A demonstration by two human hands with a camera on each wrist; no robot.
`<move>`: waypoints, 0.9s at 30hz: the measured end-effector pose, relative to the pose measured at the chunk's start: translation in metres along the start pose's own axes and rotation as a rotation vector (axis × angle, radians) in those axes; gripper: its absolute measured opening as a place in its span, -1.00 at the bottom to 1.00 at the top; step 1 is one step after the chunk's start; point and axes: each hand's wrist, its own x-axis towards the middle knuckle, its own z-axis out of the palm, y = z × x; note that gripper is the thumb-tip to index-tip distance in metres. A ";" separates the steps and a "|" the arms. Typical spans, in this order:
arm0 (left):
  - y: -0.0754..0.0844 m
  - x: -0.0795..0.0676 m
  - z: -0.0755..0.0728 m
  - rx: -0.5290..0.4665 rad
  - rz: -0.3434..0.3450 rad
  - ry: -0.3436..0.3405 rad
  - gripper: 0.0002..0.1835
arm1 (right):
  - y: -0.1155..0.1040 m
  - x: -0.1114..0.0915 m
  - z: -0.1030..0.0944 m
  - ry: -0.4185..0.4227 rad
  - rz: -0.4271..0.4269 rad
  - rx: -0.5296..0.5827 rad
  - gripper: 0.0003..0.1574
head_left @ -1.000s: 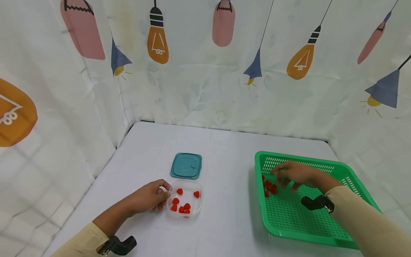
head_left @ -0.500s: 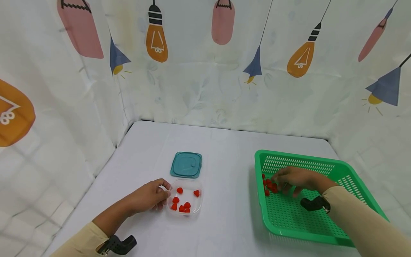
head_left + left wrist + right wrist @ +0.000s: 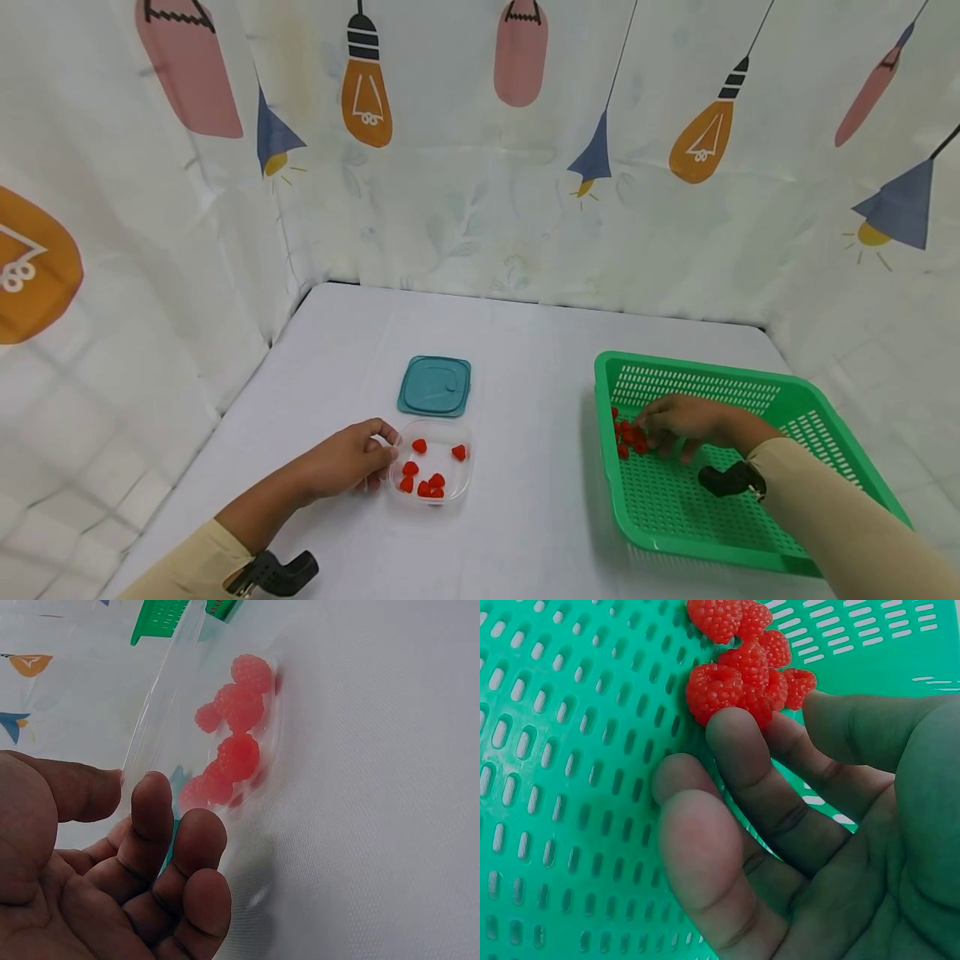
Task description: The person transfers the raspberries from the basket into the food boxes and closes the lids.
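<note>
The left hand [image 3: 348,458] pinches the clear container [image 3: 456,485] at its edge, on the surface [image 3: 532,467]. The right hand [image 3: 686,423], fingers parted and loosely bent, meets raspberries [image 3: 714,694] inside the green basket [image 3: 675,510].

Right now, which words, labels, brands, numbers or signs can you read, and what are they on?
None can be read.
Curtain: printed bulbs and lamps, no legible lettering.
Blue lid: faint marking, too small to read.
Clear container, green basket: no legible text.
</note>
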 end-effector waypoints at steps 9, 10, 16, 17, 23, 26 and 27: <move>0.000 -0.001 0.000 -0.010 0.000 -0.004 -0.75 | 0.002 0.001 0.002 0.002 0.006 -0.027 -0.67; 0.001 -0.001 0.000 -0.009 0.000 -0.005 -0.75 | 0.002 0.002 0.002 0.001 0.006 -0.038 -0.70; 0.002 -0.002 0.000 -0.009 0.000 -0.003 -0.74 | 0.005 0.004 0.003 -0.007 0.010 -0.081 -0.78; 0.002 -0.002 0.000 -0.009 0.001 -0.003 -0.74 | 0.005 0.004 0.003 -0.007 0.011 -0.078 -0.78; 0.002 -0.002 0.000 -0.002 0.010 -0.004 -0.73 | 0.002 0.004 -0.002 -0.016 -0.009 -0.031 -0.74; 0.002 -0.002 0.000 0.003 0.015 -0.006 -0.72 | -0.002 0.002 -0.006 -0.011 -0.023 -0.027 -0.72; 0.002 -0.002 0.000 0.002 0.015 -0.008 -0.71 | -0.003 0.002 -0.007 -0.009 -0.026 -0.027 -0.71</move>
